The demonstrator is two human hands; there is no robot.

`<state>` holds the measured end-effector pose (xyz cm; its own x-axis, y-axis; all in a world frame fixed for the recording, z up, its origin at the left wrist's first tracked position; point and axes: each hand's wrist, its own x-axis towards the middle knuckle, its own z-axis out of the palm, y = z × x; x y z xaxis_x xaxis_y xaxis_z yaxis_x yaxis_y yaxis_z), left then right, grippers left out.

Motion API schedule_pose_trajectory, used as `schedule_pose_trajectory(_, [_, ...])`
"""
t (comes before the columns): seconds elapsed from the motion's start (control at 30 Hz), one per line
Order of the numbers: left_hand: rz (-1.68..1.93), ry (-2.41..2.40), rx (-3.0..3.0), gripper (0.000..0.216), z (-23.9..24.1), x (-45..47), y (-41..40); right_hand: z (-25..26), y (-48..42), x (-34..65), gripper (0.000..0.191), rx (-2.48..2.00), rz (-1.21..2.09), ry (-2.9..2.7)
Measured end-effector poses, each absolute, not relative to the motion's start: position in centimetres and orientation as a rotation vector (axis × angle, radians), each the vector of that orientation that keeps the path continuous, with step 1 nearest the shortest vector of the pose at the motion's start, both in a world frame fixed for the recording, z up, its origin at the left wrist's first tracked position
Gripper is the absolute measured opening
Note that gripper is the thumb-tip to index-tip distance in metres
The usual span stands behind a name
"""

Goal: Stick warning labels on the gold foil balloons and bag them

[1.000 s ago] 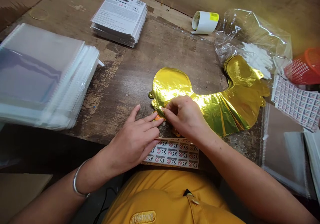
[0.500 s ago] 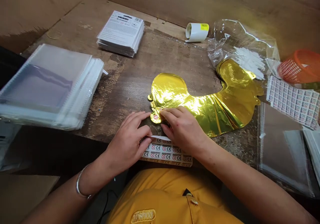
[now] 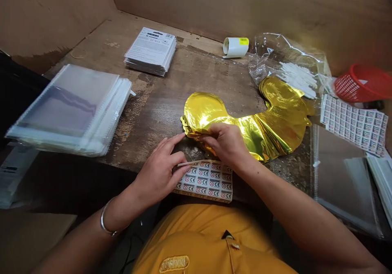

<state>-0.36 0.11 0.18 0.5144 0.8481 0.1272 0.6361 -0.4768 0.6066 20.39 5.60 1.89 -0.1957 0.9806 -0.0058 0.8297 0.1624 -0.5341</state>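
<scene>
A stack of flat gold foil balloons lies curved across the table in front of me. At its lower left edge, my right hand pinches the foil, which is lifted and bent there; the fingertips are partly hidden. My left hand grips a sheet of CE stickers between thumb and bent forefinger. That sheet hangs over the table's front edge, its top edge curled. The other left fingers stretch forward, their tips at the foil's left corner.
Clear plastic sleeves are stacked at left, printed cards behind. A label roll, a clear bag with white sticks, a red basket and another sticker sheet lie toward the right. More sleeves lie at the right front.
My right hand has lifted and bent the foil's lower left edge, so the small tab with a sticker no longer shows. My left hand keeps the sticker sheet. The view has shifted slightly.
</scene>
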Motion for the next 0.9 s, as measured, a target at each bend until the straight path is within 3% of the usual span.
schedule_pose_trajectory(0.2, [0.548,1.074,2.535,0.016,1.0,0.2,1.2,1.2,6.6,21.0,0.048,-1.603,0.873,-2.022])
schedule_pose_trajectory(0.5, [0.476,0.675,2.629,0.013,0.6,1.7,3.8,2.6,8.0,20.5,0.043,-1.682,1.035,-1.888])
schedule_pose_trajectory(0.6, [0.475,0.659,2.578,0.015,0.4,2.1,4.5,3.5,6.3,20.5,0.021,-1.615,0.854,-2.022])
schedule_pose_trajectory(0.7, [0.478,0.665,2.546,0.013,0.3,2.1,4.7,3.8,3.7,20.7,0.042,-1.557,0.454,-2.315])
schedule_pose_trajectory(0.73, [0.479,0.658,2.538,0.013,0.2,2.0,4.6,3.8,2.9,20.7,0.039,-1.542,0.382,-2.402])
schedule_pose_trajectory(0.83, [0.492,0.638,2.517,0.016,0.2,1.9,4.4,3.7,1.6,20.7,0.017,-1.605,0.353,-2.438])
schedule_pose_trajectory(0.9, [0.516,0.622,2.506,0.015,0.2,1.8,4.3,3.7,2.0,21.6,0.021,-1.695,0.424,-2.232])
